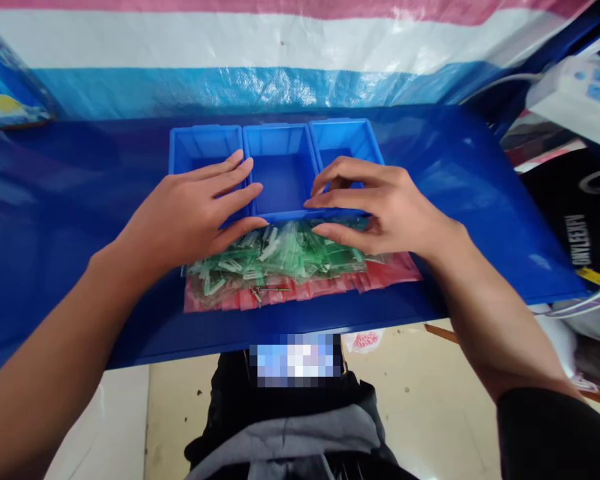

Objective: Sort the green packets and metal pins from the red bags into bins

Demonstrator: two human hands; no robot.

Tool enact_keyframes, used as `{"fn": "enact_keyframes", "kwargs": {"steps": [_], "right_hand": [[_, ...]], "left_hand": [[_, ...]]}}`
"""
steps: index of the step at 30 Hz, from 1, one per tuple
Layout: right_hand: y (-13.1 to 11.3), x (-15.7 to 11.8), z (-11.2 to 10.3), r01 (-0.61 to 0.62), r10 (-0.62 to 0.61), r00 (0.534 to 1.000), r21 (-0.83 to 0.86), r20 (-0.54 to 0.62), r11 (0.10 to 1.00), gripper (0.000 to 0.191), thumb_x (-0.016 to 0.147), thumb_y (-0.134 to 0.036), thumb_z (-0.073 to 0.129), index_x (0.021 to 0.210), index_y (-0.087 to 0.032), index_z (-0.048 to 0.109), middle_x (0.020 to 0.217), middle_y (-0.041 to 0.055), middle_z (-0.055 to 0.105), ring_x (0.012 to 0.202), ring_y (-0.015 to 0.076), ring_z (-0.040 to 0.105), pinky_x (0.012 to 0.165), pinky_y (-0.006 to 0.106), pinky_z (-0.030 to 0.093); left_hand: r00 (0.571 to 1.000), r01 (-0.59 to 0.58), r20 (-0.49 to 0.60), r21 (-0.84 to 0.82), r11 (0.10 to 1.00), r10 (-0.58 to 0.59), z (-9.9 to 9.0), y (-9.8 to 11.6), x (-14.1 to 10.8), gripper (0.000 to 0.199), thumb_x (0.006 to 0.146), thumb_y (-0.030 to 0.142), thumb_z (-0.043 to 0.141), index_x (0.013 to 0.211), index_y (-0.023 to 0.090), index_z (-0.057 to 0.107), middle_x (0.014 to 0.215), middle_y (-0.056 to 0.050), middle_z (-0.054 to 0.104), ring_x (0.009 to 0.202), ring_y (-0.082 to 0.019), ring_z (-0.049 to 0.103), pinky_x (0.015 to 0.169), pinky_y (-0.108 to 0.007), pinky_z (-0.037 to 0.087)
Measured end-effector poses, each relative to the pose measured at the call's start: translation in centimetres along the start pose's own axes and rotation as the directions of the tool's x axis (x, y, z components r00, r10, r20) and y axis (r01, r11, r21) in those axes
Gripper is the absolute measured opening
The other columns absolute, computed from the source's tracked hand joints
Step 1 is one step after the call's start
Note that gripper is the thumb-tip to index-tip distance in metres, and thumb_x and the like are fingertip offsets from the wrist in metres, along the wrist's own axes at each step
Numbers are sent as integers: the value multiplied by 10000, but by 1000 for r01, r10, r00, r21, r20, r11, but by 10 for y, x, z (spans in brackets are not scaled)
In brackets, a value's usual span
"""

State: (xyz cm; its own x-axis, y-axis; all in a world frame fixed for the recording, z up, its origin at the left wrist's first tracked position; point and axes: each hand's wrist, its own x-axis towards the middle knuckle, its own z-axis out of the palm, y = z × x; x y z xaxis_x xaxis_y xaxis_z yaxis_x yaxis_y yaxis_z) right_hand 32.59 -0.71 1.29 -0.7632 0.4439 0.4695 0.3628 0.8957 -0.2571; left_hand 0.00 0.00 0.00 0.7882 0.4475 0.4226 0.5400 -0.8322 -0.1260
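Three bins (280, 141) stand behind the bags (285, 250), and with the left hand (193, 207) spread-fingered and the right hand (390, 200) curled, fingers parted, a careless backward drag could pull bags off the desk (430, 153).

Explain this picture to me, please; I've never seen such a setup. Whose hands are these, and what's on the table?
There is no machine here: a person's bare left hand and right hand are seen from a camera worn on that person's head. On the blue table stand three blue bins in a row. Nearer the person, clear greenish bags with small pieces lie over reddish bags. The left hand spreads over the left bin; the right hand curls at the right one. I can't make out anything held.
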Motion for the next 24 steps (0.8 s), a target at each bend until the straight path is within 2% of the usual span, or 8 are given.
{"fn": "enact_keyframes", "kwargs": {"steps": [3,5,8,11,15,17,19,24], "right_hand": [[-4,2,-5,-6,5,999,-10,-35,1000,162,1035,-384,718,1066,-225,728,1140,104,717,1045,252,718,889,443,616],[-8,5,-7,20,-22,999,-30,-44,999,144,1020,-391,735,1006,-250,713,1100,82,709,996,249,703,866,453,602],[-12,8,-7,101,-101,995,-70,2,992,181,1019,-388,751,1078,-218,743,1109,103,717,971,251,689,853,463,584],[-16,9,-3,161,-159,987,-73,35,984,242,1019,-382,765,1114,-160,769,1089,125,728,971,252,682,841,455,576],[-20,8,-1,152,-149,988,-69,51,986,359,987,-450,807,1138,-127,771,1081,132,733,953,259,686,821,455,587],[-21,9,-1,158,-155,987,-77,43,985,263,997,-378,797,1104,-139,771,1074,125,743,934,252,686,804,447,585],[-21,9,-2,172,-173,985,-65,-1,983,85,1014,-247,752,983,-168,753,1030,103,751,893,230,688,769,421,575],[-23,8,-2,88,-123,962,-150,-245,985,109,1010,-171,736,911,-211,711,978,74,774,840,211,727,715,391,579]], "left_hand": [[1000,-1,-10,7,1000,1,-1,2,0,446,1138,520,544,1364,173,708,1500,-151,698,1439,-312,677,1110,-494,687],[999,42,29,-15,999,-41,-2,4,0,419,1137,533,534,1381,241,709,1532,-114,682,1453,-296,666,1143,-485,675],[992,89,93,-29,996,-86,-3,5,0,377,1137,524,527,1413,328,693,1590,-69,638,1494,-273,629,1202,-475,639],[996,53,73,9,999,-54,-4,6,1,414,1146,504,512,1392,235,708,1560,-128,659,1498,-296,625,1180,-471,646],[1000,2,22,40,999,-3,-4,6,2,438,1145,461,533,1328,122,739,1478,-185,707,1429,-333,680,1079,-456,692],[1000,-2,5,48,999,2,-5,6,3,428,1142,457,541,1318,126,748,1463,-180,717,1404,-331,698,1048,-448,703],[1000,11,8,51,999,-11,-5,6,2,424,1141,465,540,1321,144,751,1468,-167,717,1398,-324,704,1031,-437,709],[997,73,28,38,997,-75,-7,8,2,387,1143,441,535,1375,199,729,1464,-111,731,1408,-297,699,1077,-440,695]]}}
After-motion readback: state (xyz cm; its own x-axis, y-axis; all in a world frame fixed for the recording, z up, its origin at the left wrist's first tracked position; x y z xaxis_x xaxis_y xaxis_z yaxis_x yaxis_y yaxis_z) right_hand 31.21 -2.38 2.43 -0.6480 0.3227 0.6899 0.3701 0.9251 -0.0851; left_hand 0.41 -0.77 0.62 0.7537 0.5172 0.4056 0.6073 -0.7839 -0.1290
